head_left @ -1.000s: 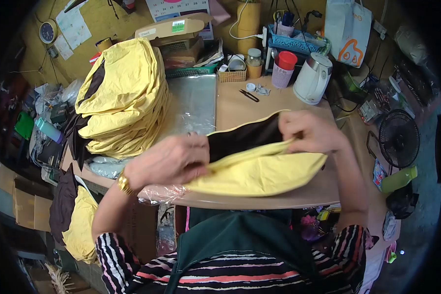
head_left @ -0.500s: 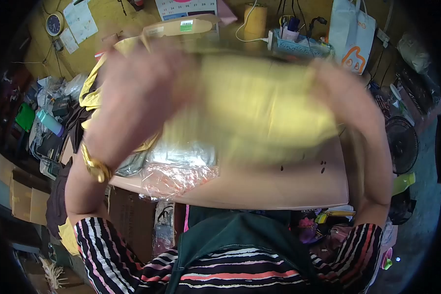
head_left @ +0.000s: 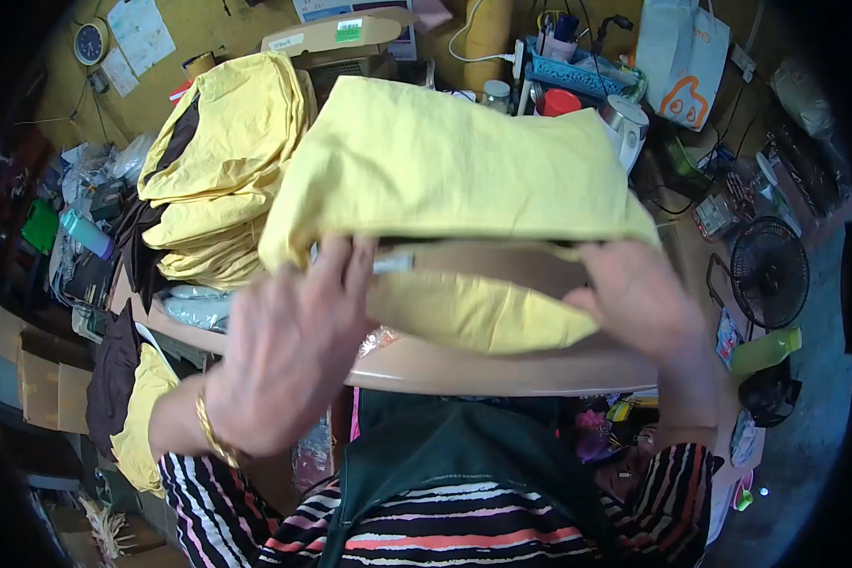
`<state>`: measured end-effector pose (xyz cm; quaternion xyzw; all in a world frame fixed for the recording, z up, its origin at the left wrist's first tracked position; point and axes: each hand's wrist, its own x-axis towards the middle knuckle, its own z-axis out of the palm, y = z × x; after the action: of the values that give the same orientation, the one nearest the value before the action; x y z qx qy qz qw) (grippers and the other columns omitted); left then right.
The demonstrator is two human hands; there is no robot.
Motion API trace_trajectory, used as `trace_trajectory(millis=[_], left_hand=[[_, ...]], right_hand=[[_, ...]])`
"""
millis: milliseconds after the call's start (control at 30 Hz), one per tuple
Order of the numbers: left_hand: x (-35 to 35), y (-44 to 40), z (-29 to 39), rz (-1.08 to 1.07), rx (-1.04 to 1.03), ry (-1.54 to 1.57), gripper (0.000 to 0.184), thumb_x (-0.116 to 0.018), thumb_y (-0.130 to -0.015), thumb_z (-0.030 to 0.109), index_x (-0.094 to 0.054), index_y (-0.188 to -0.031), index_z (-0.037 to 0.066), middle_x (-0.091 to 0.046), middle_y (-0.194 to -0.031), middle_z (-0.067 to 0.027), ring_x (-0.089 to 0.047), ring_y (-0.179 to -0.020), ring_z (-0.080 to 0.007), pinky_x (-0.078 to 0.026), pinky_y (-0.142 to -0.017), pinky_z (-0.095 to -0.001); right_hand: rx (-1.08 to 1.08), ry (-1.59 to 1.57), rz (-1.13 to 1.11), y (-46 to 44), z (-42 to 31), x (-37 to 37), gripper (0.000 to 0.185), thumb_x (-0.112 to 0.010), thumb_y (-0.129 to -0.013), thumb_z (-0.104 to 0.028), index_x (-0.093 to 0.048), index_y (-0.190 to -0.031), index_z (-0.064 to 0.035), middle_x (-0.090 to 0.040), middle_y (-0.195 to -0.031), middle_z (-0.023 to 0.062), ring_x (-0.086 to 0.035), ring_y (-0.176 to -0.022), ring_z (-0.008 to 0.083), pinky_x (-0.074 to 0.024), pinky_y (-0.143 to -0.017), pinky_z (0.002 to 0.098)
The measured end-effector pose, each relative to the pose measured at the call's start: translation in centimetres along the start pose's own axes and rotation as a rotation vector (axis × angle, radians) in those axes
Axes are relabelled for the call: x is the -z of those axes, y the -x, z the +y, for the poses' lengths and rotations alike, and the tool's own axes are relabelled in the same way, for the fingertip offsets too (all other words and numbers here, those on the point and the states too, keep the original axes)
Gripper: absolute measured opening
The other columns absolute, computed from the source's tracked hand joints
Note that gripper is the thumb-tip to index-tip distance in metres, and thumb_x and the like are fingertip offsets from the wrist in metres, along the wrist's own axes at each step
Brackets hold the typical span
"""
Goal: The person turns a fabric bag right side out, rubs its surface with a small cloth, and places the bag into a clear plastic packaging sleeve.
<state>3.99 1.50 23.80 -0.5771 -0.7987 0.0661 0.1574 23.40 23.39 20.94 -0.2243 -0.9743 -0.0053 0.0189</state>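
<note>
A yellow fabric piece (head_left: 464, 170) is spread in the air over the table, its upper part billowing and its near edge hanging in a lower fold. My left hand (head_left: 298, 331), with a gold bracelet at the wrist, is closed on the fabric's left side, slightly blurred. At the right side of the same edge, my right hand (head_left: 634, 293) pinches the fabric. An opening shows between the upper part and the lower fold, with the tabletop visible through it. Left of the held piece stands a stack of yellow fabric pieces (head_left: 222, 142) with dark parts.
Behind the held fabric are a white kettle (head_left: 625, 128), a red cup (head_left: 560, 102) and a blue basket (head_left: 573, 71). A black fan (head_left: 770, 270) stands at the right. Yellow and dark cloth (head_left: 147, 417) hangs at the lower left. The table's front edge (head_left: 502, 376) is near my body.
The fabric went from a low, folded shape to a raised blur, and now spreads out wide with its opening toward me. Both hands rose, then came back down, still holding it.
</note>
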Motion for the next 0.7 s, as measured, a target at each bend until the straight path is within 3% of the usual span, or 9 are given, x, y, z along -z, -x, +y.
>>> trace_trajectory(millis=[33, 67, 133, 200, 333, 500, 533, 600, 700], left_hand=[[-1.1, 0.8, 0.2, 0.033, -0.082, -0.015, 0.059, -0.072, -0.075, 0.026, -0.052, -0.125, 0.002, -0.05, -0.094, -0.0059, -0.058, -0.068, -0.0166, -0.048, -0.056, -0.0312], [-2.4, 1.5, 0.6, -0.032, -0.1, 0.005, 0.061, -0.071, -0.077, 0.03, -0.051, -0.127, 0.002, -0.05, -0.093, -0.0064, -0.06, -0.067, -0.0169, -0.048, -0.055, -0.0306], [-6.2, 2.5, 1.9, -0.181, -0.098, 0.133, 0.057, -0.066, -0.082, 0.03, -0.05, -0.128, -0.001, -0.055, -0.094, -0.0074, -0.062, -0.065, -0.0177, -0.048, -0.055, -0.0308], [-13.4, 3.1, 3.5, -0.352, -0.134, 0.206, 0.05, -0.056, -0.087, 0.024, -0.049, -0.128, -0.004, -0.06, -0.099, -0.0098, -0.064, -0.063, -0.0198, -0.048, -0.053, -0.0315], [-20.6, 1.2, 8.9, -0.275, -0.134, 0.373, 0.047, -0.047, -0.087, 0.017, -0.049, -0.127, -0.007, -0.06, -0.117, -0.0164, -0.063, -0.09, -0.0249, -0.048, -0.073, -0.0385], [-24.8, -0.8, 12.0, 0.088, -0.191, 0.645, 0.056, -0.051, -0.077, 0.009, -0.046, -0.13, -0.008, -0.054, -0.124, -0.0236, -0.05, -0.115, -0.0378, -0.037, -0.1, -0.0466], [-25.4, -1.1, 12.1, 0.078, -0.192, 0.657, 0.056, -0.051, -0.077, 0.009, -0.046, -0.13, -0.008, -0.054, -0.124, -0.0236, -0.05, -0.115, -0.0378, -0.037, -0.1, -0.0466], [-25.9, -2.5, 11.9, -0.119, -0.161, 1.109, 0.053, -0.05, -0.078, 0.009, -0.046, -0.128, -0.008, -0.053, -0.117, -0.0271, -0.05, -0.112, -0.0405, -0.038, -0.098, -0.0458], [-25.3, -4.8, 12.7, -0.214, -0.087, 1.041, 0.039, -0.049, -0.08, 0.008, -0.051, -0.115, -0.008, -0.057, -0.106, -0.0277, -0.054, -0.101, -0.0432, -0.043, -0.09, -0.0461]], right_hand=[[0.046, 0.032, 0.069, 1.0, -0.3, -1.8, 0.034, -0.074, -0.076, -0.03, -0.063, -0.094, -0.004, -0.062, -0.086, 0.0147, -0.062, -0.089, 0.0328, -0.0469, -0.078, 0.0445], [0.091, 0.059, 0.128, 1.9, -0.6, -3.7, 0.033, -0.074, -0.076, -0.031, -0.063, -0.094, -0.0053, -0.062, -0.085, 0.0136, -0.062, -0.088, 0.0315, -0.0473, -0.077, 0.0427], [0.042, -0.058, -0.114, 2.0, -0.3, -9.1, 0.044, -0.078, -0.07, -0.035, -0.061, -0.095, -0.0029, -0.06, -0.085, 0.0145, -0.059, -0.086, 0.0332, -0.0458, -0.077, 0.0425], [0.012, -0.132, -0.154, 1.6, -2.0, -13.8, 0.043, -0.076, -0.073, -0.035, -0.061, -0.097, -0.0023, -0.059, -0.091, 0.0133, -0.058, -0.089, 0.0316, -0.0448, -0.08, 0.0426], [0.173, -0.241, 0.027, 0.7, -5.8, -24.1, 0.059, -0.068, -0.082, -0.029, -0.049, -0.126, 0.0064, -0.053, -0.124, 0.0237, -0.05, -0.119, 0.0358, -0.0344, -0.105, 0.0511], [0.136, -0.266, 0.035, 0.9, -7.7, -26.6, 0.062, -0.058, -0.087, -0.027, -0.041, -0.134, 0.009, -0.041, -0.139, 0.0275, -0.035, -0.135, 0.0374, -0.0196, -0.114, 0.0523], [0.131, -0.211, 0.0, 1.2, -7.7, -27.0, 0.066, -0.057, -0.087, -0.029, -0.038, -0.137, 0.0089, -0.038, -0.142, 0.0276, -0.03, -0.139, 0.0364, -0.0155, -0.116, 0.0516], [0.13, -0.262, 0.018, 1.1, -7.9, -27.5, 0.066, -0.055, -0.088, -0.031, -0.037, -0.137, 0.0092, -0.037, -0.142, 0.0275, -0.029, -0.139, 0.0361, -0.0149, -0.116, 0.0514], [0.135, -0.298, -0.024, 1.0, -7.7, -26.7, 0.066, -0.053, -0.09, -0.033, -0.036, -0.138, 0.0089, -0.037, -0.142, 0.0276, -0.027, -0.14, 0.0354, -0.0131, -0.117, 0.0505]])
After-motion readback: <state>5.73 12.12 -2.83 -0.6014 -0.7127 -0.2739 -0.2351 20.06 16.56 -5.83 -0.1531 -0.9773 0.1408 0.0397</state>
